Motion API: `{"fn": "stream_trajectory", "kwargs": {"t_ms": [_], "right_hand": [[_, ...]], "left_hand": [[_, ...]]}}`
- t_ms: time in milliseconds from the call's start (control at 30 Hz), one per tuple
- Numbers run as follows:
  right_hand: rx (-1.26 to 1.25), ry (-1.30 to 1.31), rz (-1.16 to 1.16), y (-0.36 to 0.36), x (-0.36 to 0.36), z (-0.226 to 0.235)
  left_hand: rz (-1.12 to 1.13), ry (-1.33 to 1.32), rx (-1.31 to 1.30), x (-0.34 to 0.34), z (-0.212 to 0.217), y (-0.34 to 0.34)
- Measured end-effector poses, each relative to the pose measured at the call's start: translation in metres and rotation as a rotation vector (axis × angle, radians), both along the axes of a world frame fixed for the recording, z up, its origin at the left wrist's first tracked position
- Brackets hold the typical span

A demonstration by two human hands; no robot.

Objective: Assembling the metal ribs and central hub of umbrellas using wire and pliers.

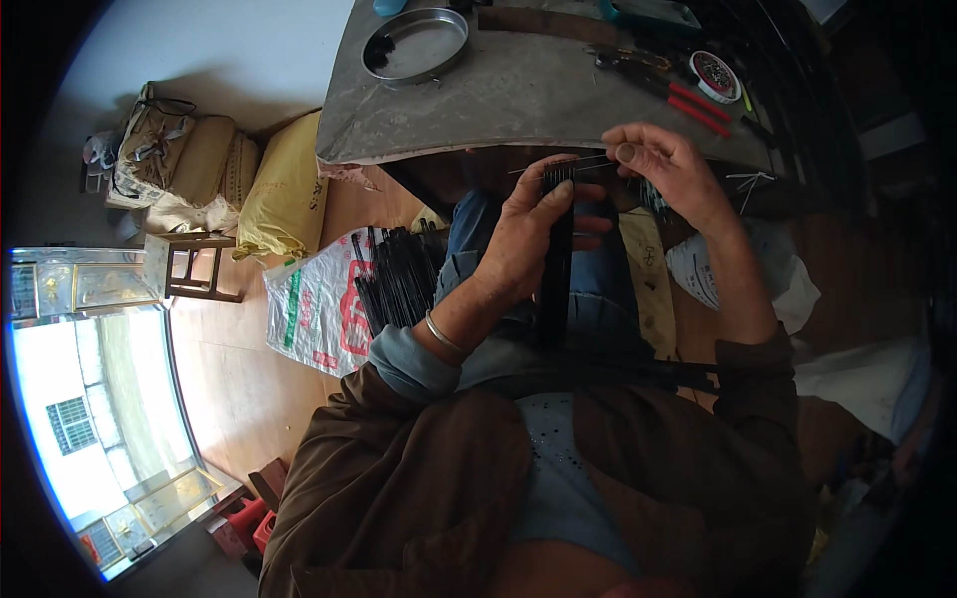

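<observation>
My left hand (528, 234) grips a bundle of thin black strips (556, 269) that stands upright over my lap. My right hand (666, 171) pinches a thin wire (558, 165) that runs across the top end of the bundle, just below the edge of the grey worktable (518, 95). A silver bangle sits on my left wrist. More black strips (399, 279) lie in a pile on a white printed sack (314, 304) on the floor to my left.
On the worktable lie a round metal tray (414, 45), red-handled pliers (678, 95) and a small spool (714, 74). A yellow sack (289, 189), stuffed bags (179, 159) and a small wooden stool (194, 264) stand on the wooden floor at the left.
</observation>
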State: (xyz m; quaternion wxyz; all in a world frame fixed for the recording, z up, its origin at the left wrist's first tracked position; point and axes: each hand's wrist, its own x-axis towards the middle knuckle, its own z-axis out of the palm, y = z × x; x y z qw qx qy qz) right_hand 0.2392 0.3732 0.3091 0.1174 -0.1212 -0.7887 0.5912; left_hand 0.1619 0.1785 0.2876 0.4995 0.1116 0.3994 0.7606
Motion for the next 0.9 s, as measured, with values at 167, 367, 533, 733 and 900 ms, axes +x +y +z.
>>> {"fn": "stream_trajectory", "kwargs": {"t_ms": [167, 367, 533, 733, 900], "right_hand": [[0.104, 0.025, 0.086, -0.007, -0.010, 0.002], [0.101, 0.006, 0.084, -0.008, -0.008, -0.001], [0.120, -0.034, 0.115, -0.007, -0.012, 0.004], [-0.164, -0.121, 0.127, -0.007, -0.005, -0.001], [-0.392, -0.375, 0.613, 0.000, 0.006, -0.019]], "left_hand": [[0.000, 0.036, -0.025, 0.002, 0.001, 0.000], [-0.016, 0.023, -0.017, -0.002, 0.005, -0.001], [-0.013, 0.025, -0.035, -0.005, 0.010, -0.001], [0.059, 0.515, -0.129, -0.010, 0.006, -0.005], [-0.017, 0.663, -0.071, -0.025, -0.008, -0.007]]}}
